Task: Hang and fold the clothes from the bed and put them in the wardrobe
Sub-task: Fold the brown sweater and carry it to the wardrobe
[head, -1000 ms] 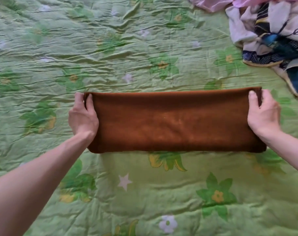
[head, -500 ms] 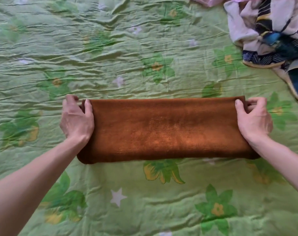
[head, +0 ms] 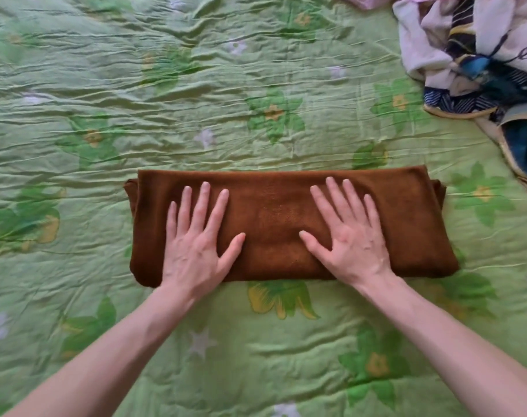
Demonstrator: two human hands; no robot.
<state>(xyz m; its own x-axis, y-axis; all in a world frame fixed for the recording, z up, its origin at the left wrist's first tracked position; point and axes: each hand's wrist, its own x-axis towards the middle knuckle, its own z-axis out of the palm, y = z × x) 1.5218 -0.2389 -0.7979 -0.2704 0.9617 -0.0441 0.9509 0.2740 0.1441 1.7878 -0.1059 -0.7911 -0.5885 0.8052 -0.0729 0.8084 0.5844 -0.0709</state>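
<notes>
Clothes on the bed (head: 135, 85): one folded, more to go
Both the left hand (head: 196, 236) and right hand (head: 351, 233) press flat, fingers spread, on the folded brown cloth (head: 274, 212); a messy pile (head: 482, 55) waits far right, and no wardrobe shows

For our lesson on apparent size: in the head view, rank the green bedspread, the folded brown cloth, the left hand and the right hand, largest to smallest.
1. green bedspread
2. folded brown cloth
3. left hand and right hand: they look alike, so no ranking.
</notes>
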